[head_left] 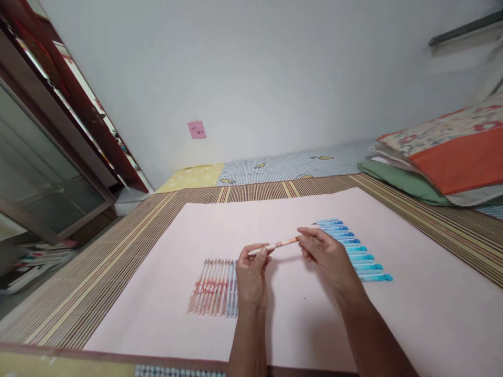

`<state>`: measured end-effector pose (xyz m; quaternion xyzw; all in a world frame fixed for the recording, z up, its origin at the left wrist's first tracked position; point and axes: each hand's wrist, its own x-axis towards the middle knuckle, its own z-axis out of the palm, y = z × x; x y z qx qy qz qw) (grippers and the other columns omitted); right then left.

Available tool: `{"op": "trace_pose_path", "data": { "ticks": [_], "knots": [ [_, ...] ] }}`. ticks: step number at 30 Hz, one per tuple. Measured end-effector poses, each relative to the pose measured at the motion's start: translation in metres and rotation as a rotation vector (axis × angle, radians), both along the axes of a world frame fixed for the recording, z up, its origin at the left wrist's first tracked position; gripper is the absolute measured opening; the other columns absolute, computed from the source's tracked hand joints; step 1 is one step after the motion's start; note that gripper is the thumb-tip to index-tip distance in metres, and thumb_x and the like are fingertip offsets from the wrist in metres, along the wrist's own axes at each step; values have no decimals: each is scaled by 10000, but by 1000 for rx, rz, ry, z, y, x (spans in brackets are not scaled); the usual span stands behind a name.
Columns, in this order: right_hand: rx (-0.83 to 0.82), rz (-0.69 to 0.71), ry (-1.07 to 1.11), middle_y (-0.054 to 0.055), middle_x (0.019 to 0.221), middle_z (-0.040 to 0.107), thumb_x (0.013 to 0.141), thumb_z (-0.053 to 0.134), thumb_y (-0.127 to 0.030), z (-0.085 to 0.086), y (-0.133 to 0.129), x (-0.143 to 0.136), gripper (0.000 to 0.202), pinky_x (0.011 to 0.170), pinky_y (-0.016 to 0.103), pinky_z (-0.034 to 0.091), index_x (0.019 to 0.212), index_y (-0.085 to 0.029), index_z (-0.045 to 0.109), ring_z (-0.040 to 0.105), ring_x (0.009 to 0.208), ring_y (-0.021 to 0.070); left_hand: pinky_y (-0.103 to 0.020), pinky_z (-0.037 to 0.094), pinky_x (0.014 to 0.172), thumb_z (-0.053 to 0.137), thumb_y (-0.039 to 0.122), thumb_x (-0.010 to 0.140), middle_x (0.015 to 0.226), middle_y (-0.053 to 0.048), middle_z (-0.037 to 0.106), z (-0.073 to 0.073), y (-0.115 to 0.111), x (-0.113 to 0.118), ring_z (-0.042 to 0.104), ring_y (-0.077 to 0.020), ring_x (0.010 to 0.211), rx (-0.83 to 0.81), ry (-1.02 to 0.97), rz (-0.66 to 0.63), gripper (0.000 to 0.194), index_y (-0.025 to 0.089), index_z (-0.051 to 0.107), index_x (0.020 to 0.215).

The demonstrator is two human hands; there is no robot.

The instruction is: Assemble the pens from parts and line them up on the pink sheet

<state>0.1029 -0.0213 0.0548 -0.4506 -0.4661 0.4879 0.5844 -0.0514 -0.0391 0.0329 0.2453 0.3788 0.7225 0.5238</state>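
Note:
Above the pale pink sheet, a slim white and peach pen [281,244] is held level, tilting up slightly to the right. My left hand [253,272] pinches its white end between thumb and fingers. At its orange-brown end, the fingertips of my right hand [324,256] close on it. A row of pens [214,288] with clear barrels and reddish, brown and grey-blue colouring lies left of my left hand, which hides part of the row. Behind my right hand lies a column of blue and turquoise pens [367,257], partly covered by that hand.
The large pink sheet [165,335] lies on a striped mat [133,235]. Folded cloths and a floral cushion [459,146] are stacked at the right. A pink note [196,129] sticks to the wall [251,78]. A glass-panelled door [43,157] stands at the left.

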Motion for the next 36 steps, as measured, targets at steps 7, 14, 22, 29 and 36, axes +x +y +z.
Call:
{"op": "trace_pose_path", "data": {
  "ticks": [7,14,22,29,36],
  "knots": [
    [-78,87,50,7,556,569,651,808,-600,-8,5,-12,467,530,274,380,651,-157,662,471,527,123,-287,501,812,816,348,743,965,-81,734,-4,-6,10,677,-179,880,54,303,-70,274,158,675,882],
    [11,2,-185,-38,546,477,736,725,-541,-4,2,-9,397,529,265,331,632,-181,595,403,540,118,-262,324,580,554,386,951,685,21,560,5,-14,14,478,-143,613,100,980,-177,225,222,581,799],
    [121,91,-295,-13,647,569,879,598,-464,2,-4,-11,304,584,264,401,732,-198,593,508,618,150,-279,241,547,508,426,975,603,17,495,6,-19,19,396,-137,541,95,935,-191,340,226,499,701],
    [92,318,-104,-33,571,526,892,626,-511,1,-6,-2,340,554,265,360,831,-178,655,450,545,122,-253,144,457,517,573,938,451,62,411,5,-17,10,213,-74,388,62,287,-670,435,172,600,792],
    [5,283,68,-55,544,486,801,705,-615,-2,-4,-9,439,540,266,367,791,-187,606,446,514,114,-250,208,477,546,531,942,527,23,529,7,-16,11,322,-68,410,83,347,-610,411,142,652,863]
  ]
}}
